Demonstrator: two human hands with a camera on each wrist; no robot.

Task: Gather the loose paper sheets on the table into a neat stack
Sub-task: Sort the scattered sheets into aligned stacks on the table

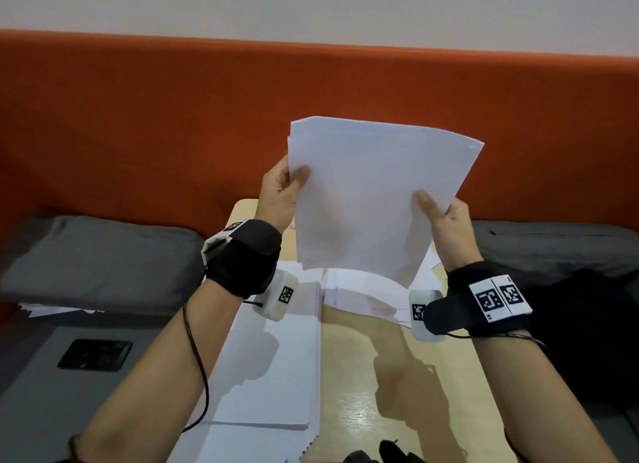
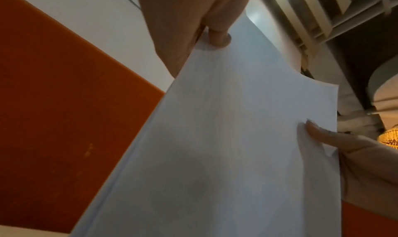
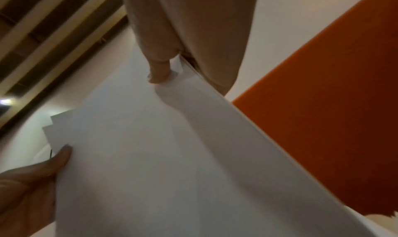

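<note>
Loose sheets, phone nr table.

We hold a bundle of white sheets upright above the table, its corners slightly fanned at the upper left. More white paper lies flat below, with other loose sheets overlapping behind.

The head camera looks forward and down from above at both forearms, the table and the orange partition. Each wrist camera sits very near below its own hand and faces upward, toward the ceiling. All three views share the held paper stack and the partition.
</note>
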